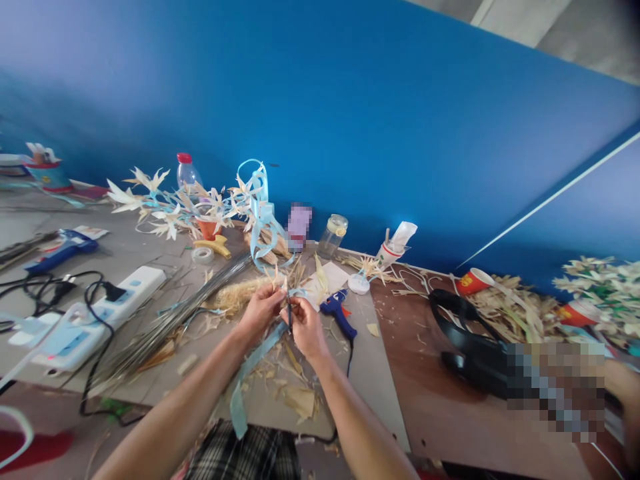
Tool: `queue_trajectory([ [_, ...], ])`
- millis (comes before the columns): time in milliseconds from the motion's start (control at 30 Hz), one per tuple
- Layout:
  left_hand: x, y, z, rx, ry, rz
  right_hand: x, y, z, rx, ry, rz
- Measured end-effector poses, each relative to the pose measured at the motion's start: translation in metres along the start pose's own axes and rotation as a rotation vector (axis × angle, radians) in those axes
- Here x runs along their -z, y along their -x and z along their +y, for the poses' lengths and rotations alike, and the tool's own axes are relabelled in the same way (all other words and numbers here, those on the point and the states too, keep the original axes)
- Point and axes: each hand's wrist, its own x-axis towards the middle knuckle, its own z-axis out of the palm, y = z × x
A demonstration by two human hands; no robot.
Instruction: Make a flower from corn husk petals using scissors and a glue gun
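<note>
Over the middle of the littered table my two hands meet with fingers closed. My left hand (263,310) pinches a small pale pointed piece at its fingertips, too small to make out fully. My right hand (306,327), just beside it, grips a thin dark stick-like thing (290,315) that stands nearly upright. A light blue ribbon (257,363) trails from between the hands toward my lap. A blue glue gun (340,312) lies right of my right hand. Behind the left hand is a tangle of straw-coloured fibre (235,297).
Thin wires (175,320) and a white power strip (110,317) lie left. Behind stand husk flowers (170,217), a looped blue ribbon (263,213), a bottle (187,175) and a jar (334,237). At right are a black strap-like object (470,347), paper cups (474,281) and another person's blurred arm (623,387).
</note>
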Motion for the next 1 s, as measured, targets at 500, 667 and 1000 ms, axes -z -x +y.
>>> queue_trajectory([
  [500,0.002,0.0,0.001,-0.004,-0.004,0.01,0.005,0.001,-0.01,-0.101,-0.064,-0.006],
  [667,-0.002,0.002,0.003,0.014,0.044,-0.025,0.003,0.002,-0.005,-0.04,0.027,-0.018],
  [1000,0.0,0.001,0.004,0.028,0.063,-0.066,0.004,-0.001,0.004,0.063,0.12,0.018],
])
